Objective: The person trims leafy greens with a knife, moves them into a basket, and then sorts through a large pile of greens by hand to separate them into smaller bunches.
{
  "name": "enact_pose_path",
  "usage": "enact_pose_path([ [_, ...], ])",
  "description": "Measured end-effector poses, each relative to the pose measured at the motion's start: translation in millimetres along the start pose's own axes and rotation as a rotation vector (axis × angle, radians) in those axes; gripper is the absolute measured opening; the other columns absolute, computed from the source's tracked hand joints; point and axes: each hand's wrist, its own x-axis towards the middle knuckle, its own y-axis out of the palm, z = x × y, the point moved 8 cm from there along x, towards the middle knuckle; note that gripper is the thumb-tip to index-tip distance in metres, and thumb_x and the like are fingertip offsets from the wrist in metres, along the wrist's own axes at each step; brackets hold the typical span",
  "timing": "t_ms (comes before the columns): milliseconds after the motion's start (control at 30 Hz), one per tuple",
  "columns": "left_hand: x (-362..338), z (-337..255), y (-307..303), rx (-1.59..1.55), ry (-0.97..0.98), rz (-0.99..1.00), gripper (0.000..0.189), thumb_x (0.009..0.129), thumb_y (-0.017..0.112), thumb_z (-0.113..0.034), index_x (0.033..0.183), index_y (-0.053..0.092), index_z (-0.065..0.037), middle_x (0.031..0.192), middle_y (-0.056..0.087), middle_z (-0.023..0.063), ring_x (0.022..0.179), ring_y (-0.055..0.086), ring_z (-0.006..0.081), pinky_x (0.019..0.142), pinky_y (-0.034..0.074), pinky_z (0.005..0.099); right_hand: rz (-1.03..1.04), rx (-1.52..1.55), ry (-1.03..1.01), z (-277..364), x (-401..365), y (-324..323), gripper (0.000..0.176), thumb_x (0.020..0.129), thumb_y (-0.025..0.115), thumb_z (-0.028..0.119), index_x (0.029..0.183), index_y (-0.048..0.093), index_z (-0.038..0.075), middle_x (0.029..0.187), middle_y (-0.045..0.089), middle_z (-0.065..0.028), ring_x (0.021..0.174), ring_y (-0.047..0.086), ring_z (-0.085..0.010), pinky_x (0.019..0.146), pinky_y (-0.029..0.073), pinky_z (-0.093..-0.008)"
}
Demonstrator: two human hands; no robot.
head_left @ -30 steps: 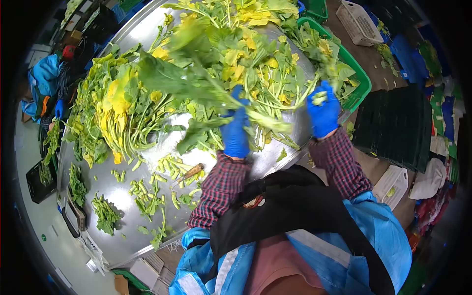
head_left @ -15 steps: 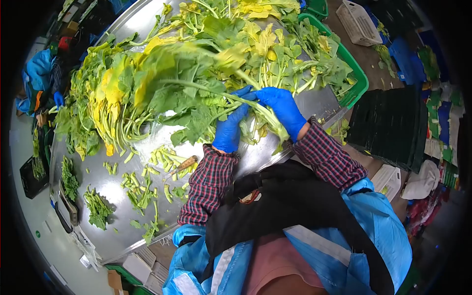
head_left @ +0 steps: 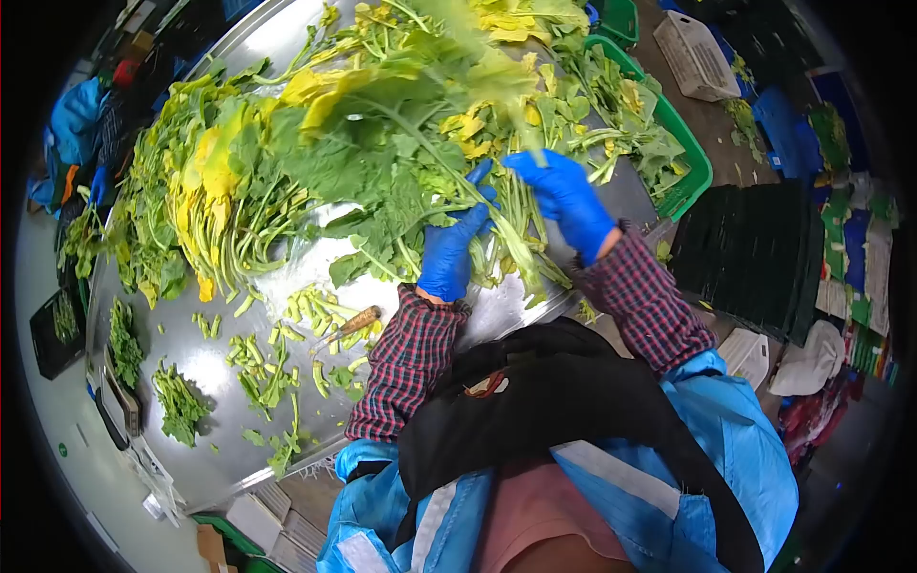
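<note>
My left hand point(head_left: 453, 246), in a blue glove, is closed round the stems of a leafy green bunch point(head_left: 382, 158). The bunch's leaves spread to the left and its pale stalks point down to the right. My right hand point(head_left: 565, 199), also gloved in blue, is just right of the bunch, pinching a stalk with a blurred yellow-green leaf point(head_left: 487, 72) that rises above it. Below and left of my left hand, a knife with a worn brown handle point(head_left: 359, 320) lies among cut stem pieces point(head_left: 315, 310) on the metal table point(head_left: 325, 420).
Yellow and green leaves point(head_left: 215, 177) are heaped across the back and left of the table. A green crate point(head_left: 695, 158) of leaves stands at the right, near dark stacked crates point(head_left: 750, 253) and a white crate point(head_left: 697, 57). Another person point(head_left: 81, 129) is at the far left.
My right hand has moved slightly right and apart from my left hand, with a leaf stalk drawn away from the bunch. My left hand keeps its hold. The other person's hand has shifted.
</note>
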Motion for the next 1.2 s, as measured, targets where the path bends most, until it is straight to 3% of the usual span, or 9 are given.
enact_pose_path([
  [100, -3, 12, -8, 0.024, 0.016, -0.055, 0.040, 0.077, 0.065, -0.002, 0.115, 0.053, -0.003, 0.098, 0.060, 0.0048, 0.084, 0.059, 0.0141, 0.076, 0.049, 0.0253, 0.188, -0.257, -0.198, -4, -2, 44, 0.022, 0.081, 0.064, 0.017, 0.095, 0.061, 0.000, 0.079, 0.061, -0.0023, 0.075, 0.058, -0.0111, 0.073, 0.047, -0.0262],
  [233, -8, 7, -17, -0.017, 0.077, -0.175, 0.032, 0.077, 0.064, 0.000, 0.107, 0.055, -0.001, 0.097, 0.060, 0.0054, 0.083, 0.059, 0.0139, 0.074, 0.048, 0.0262, 0.117, -0.385, -0.311, -8, 11, 43, 0.017, 0.081, 0.063, 0.015, 0.092, 0.062, 0.001, 0.071, 0.057, -0.0009, 0.068, 0.053, -0.0073, 0.062, 0.044, -0.0215],
  [300, -4, 1, -18, -0.034, 0.140, -0.162, 0.033, 0.080, 0.061, -0.002, 0.112, 0.054, -0.001, 0.097, 0.060, 0.0042, 0.085, 0.057, 0.0121, 0.073, 0.047, 0.0244, 0.051, -0.152, 0.018, -24, 6, 30, 0.014, 0.083, 0.060, 0.013, 0.093, 0.062, 0.003, 0.063, 0.050, 0.0011, 0.057, 0.046, -0.0046, 0.051, 0.036, -0.0187],
  [367, -1, -9, -16, -0.108, 0.150, -0.170, 0.041, 0.082, 0.058, -0.003, 0.122, 0.049, 0.000, 0.097, 0.059, 0.0022, 0.083, 0.054, 0.0101, 0.073, 0.045, 0.0222, 0.080, -0.026, -0.308, -26, 7, 7, 0.014, 0.090, 0.047, 0.014, 0.086, 0.059, 0.009, 0.063, 0.049, 0.0002, 0.050, 0.044, -0.0053, 0.045, 0.034, -0.0189],
  [433, 5, -11, -35, -0.134, 0.174, -0.173, 0.048, 0.083, 0.057, -0.004, 0.129, 0.043, 0.000, 0.104, 0.057, 0.0012, 0.077, 0.052, 0.0089, 0.072, 0.044, 0.0215, -0.126, 0.764, -0.051, -36, 15, -39, 0.009, 0.089, 0.052, 0.019, 0.089, 0.058, 0.011, 0.070, 0.054, -0.0010, 0.056, 0.048, -0.0064, 0.048, 0.039, -0.0195],
  [567, -1, -19, -20, -0.148, 0.147, -0.060, 0.043, 0.082, 0.059, -0.004, 0.124, 0.048, 0.000, 0.119, 0.055, 0.0073, 0.082, 0.054, 0.0104, 0.075, 0.045, 0.0226, -0.264, -0.071, 0.088, -8, 45, -148, 0.033, 0.087, 0.057, 0.031, 0.112, 0.056, 0.010, 0.089, 0.062, -0.0071, 0.073, 0.059, -0.0118, 0.064, 0.046, -0.0269],
  [633, -2, -16, -12, -0.112, 0.120, -0.034, 0.041, 0.081, 0.060, -0.004, 0.121, 0.049, 0.000, 0.123, 0.053, 0.0095, 0.085, 0.055, 0.0110, 0.077, 0.045, 0.0231, -0.501, -0.763, -0.360, 7, 64, -199, 0.039, 0.085, 0.060, 0.031, 0.116, 0.056, 0.007, 0.093, 0.063, -0.0061, 0.080, 0.060, -0.0138, 0.072, 0.048, -0.0293],
  [867, -5, 7, 19, 0.000, -0.037, 0.054, 0.027, 0.081, 0.062, -0.006, 0.107, 0.057, 0.001, 0.102, 0.062, 0.0075, 0.087, 0.057, 0.0132, 0.078, 0.047, 0.0262, 0.381, -0.282, -0.312, 3, 8, 8, 0.030, 0.082, 0.062, 0.009, 0.111, 0.058, 0.004, 0.104, 0.060, -0.0069, 0.090, 0.057, -0.0128, 0.080, 0.047, -0.0262],
  [1200, -17, 34, -11, 0.178, -0.095, -0.018, 0.018, 0.084, 0.059, -0.013, 0.100, 0.056, -0.004, 0.091, 0.058, 0.0027, 0.081, 0.055, 0.0120, 0.074, 0.044, 0.0243, 0.164, -0.282, -0.344, -12, 0, 34, 0.013, 0.077, 0.068, 0.006, 0.086, 0.064, -0.001, 0.084, 0.062, -0.0048, 0.079, 0.058, -0.0111, 0.068, 0.046, -0.0235],
])
